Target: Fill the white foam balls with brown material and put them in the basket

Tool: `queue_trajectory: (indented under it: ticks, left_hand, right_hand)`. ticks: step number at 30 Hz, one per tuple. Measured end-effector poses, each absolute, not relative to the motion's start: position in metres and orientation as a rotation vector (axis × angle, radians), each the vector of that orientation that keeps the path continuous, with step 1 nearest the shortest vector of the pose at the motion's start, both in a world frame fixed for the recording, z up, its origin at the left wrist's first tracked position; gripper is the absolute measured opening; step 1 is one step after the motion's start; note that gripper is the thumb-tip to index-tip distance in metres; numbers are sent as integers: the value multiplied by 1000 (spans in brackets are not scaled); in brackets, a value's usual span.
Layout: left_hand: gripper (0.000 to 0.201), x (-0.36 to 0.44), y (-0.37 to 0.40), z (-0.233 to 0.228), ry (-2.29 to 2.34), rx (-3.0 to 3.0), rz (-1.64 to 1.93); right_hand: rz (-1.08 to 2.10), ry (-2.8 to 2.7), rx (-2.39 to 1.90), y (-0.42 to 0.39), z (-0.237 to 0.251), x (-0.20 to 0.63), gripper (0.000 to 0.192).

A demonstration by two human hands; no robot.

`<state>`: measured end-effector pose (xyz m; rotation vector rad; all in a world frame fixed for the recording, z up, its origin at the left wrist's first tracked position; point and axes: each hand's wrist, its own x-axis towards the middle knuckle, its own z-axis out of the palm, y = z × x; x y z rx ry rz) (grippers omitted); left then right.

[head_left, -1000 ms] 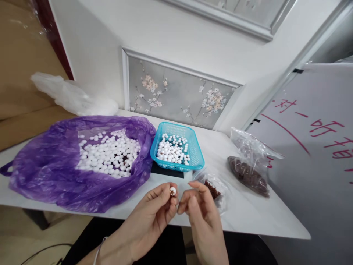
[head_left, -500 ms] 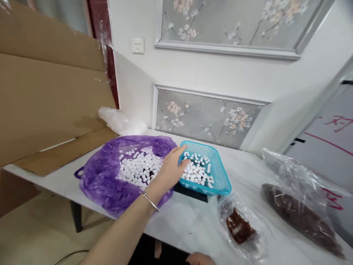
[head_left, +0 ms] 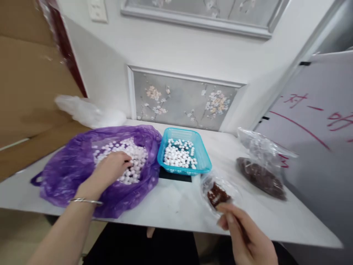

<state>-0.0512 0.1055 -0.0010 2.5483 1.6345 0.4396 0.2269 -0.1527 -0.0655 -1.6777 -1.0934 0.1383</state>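
My left hand (head_left: 114, 167), with a silver bangle at the wrist, reaches into a purple plastic bag (head_left: 68, 180). Its fingers curl down among many small white balls (head_left: 138, 158), and what they grip is hidden. At the lower right, my right hand (head_left: 242, 232) has thumb and forefinger pinched together; anything between them is too small to make out. Just beyond those fingertips lies an open clear bag with reddish-brown bits (head_left: 217, 194). Between the hands stands a blue plastic basket (head_left: 202, 156) holding more white balls (head_left: 179, 156).
A black flat piece (head_left: 175, 175) lies under the basket's front edge. At the right is a clear bag of dark brown material (head_left: 261, 176) before a whiteboard (head_left: 317, 129). Cardboard (head_left: 27, 81) and white plastic (head_left: 91, 112) are at the left of the white table (head_left: 176, 206).
My left hand has moved from the basket's edge left into the purple bag. My right hand has risen into view beside the reddish-brown bits. The whole view has shifted.
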Motion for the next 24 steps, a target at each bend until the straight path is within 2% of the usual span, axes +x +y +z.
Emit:
queue_trajectory:
  ticks: [3,5,9,12,14,19,24]
  left_hand:
    - [37,-44,98,9,1652,2532,634]
    - [42,-40,87,16,1688,2425,782]
    - [29,-25,52,22,1382,1919,1002]
    - [19,-6,23,17,1005,1589,948]
    - [19,7,7,13,872,1445,899]
    - [14,27,-11,8,746,1291,761]
    - [20,40,-17,2,656,1168,602]
  right_hand:
    - [-90,-1269,-1839,-143,-47,257,25]
    - [-102,-1473,-1967,-130,-41,266,30]
    - [-58,-1646,-2067,-101,-43,260,30]
    - [-52,-1708,-2106,-90,-46,253,28]
    - [-60,-1714,-2119,-89,-48,252,26]
    - [-73,-1637,-2129,-94,-50,256,25]
    - [2,-1537,-2036,-102,-43,256,25]
